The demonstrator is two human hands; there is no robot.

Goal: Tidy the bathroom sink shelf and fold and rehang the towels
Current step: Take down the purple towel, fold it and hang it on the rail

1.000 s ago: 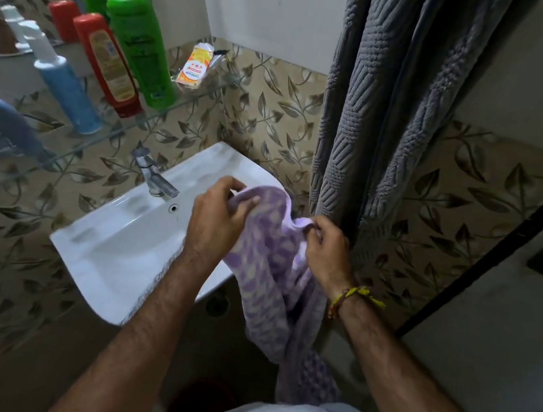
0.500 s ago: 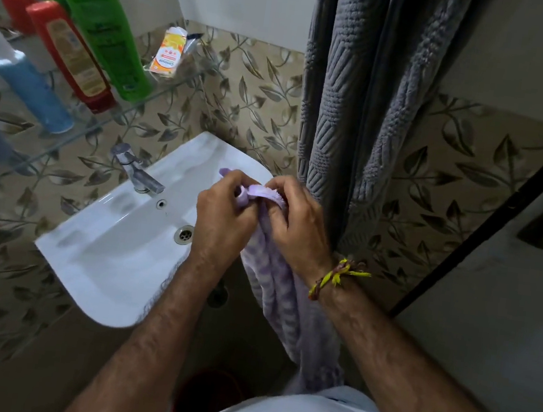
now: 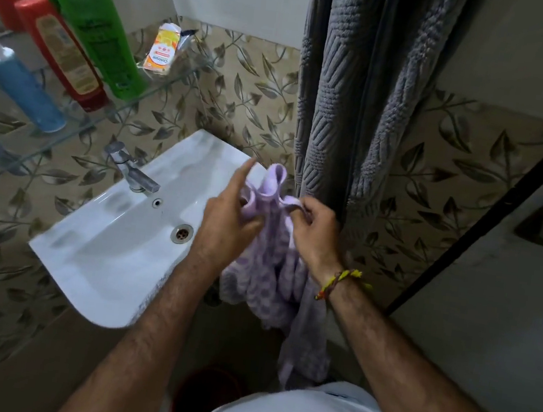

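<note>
A small purple patterned towel point(image 3: 268, 274) hangs bunched between both hands, over the right end of the white sink point(image 3: 112, 247). My left hand point(image 3: 226, 220) grips its left side with the thumb, forefinger pointing up. My right hand point(image 3: 315, 232) pinches the towel's top edge on the right. A large grey textured towel point(image 3: 357, 96) hangs on the wall just behind them. The glass shelf point(image 3: 176, 79) at upper left carries a green bottle point(image 3: 96, 27), a red bottle point(image 3: 62, 50), a blue bottle point(image 3: 23, 86) and an orange sachet point(image 3: 160, 53).
A chrome tap point(image 3: 133, 170) stands at the sink's back, with the drain point(image 3: 182, 232) mid-basin. A red bucket point(image 3: 203, 397) sits on the floor below. A dark door frame point(image 3: 490, 214) runs diagonally at the right. Leaf-patterned tiles cover the walls.
The hands, close together at the towel's top edge, have spread apart a little. The towel is gathered up more, with a fold now sticking up between them.
</note>
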